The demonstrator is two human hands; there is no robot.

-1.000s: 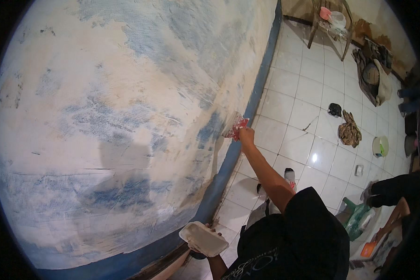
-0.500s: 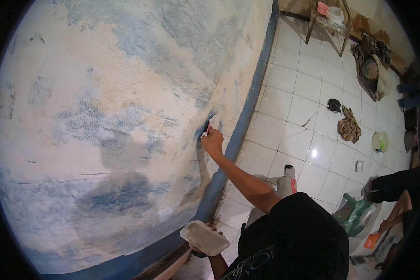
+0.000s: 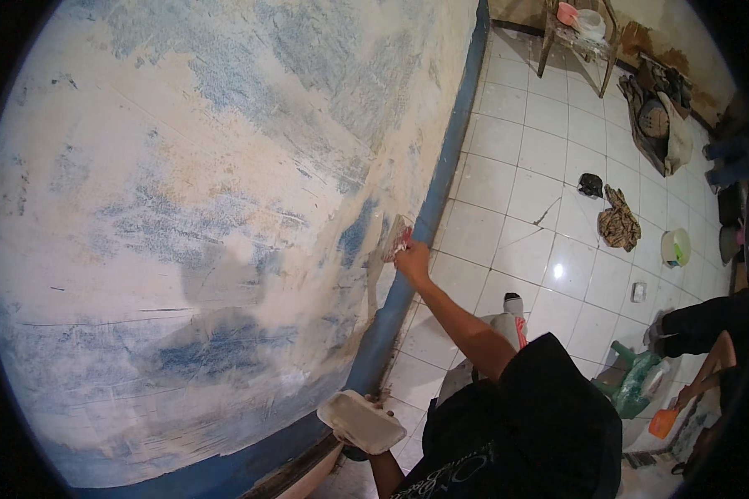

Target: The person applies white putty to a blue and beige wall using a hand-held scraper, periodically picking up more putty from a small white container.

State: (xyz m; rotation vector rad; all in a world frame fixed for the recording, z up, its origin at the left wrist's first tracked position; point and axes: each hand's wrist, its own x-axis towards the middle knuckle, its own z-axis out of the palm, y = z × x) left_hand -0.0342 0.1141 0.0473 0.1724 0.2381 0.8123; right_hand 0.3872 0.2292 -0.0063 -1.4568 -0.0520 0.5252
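My right hand is closed around a putty knife with some red on it. Its blade lies against the wall, close to the blue painted band along the wall's edge. Low in the view, my left hand grips a shallow whitish tray by its side, its fingers partly hidden beneath. What the tray holds looks pale and is hard to make out. Pale, streaky filler covers much of the wall, with blue paint showing through, including a bare blue patch left of the knife.
White tiles cover the floor. On it lie a crumpled brown cloth, a black bundle, a pale tub and a green plastic bag. A worn chair stands at the far end. Another person's dark-clothed leg shows at right.
My right hand has drawn the putty knife rightward and slightly down, from the blue patch to beside the blue band. The tray in my left hand has hardly moved.
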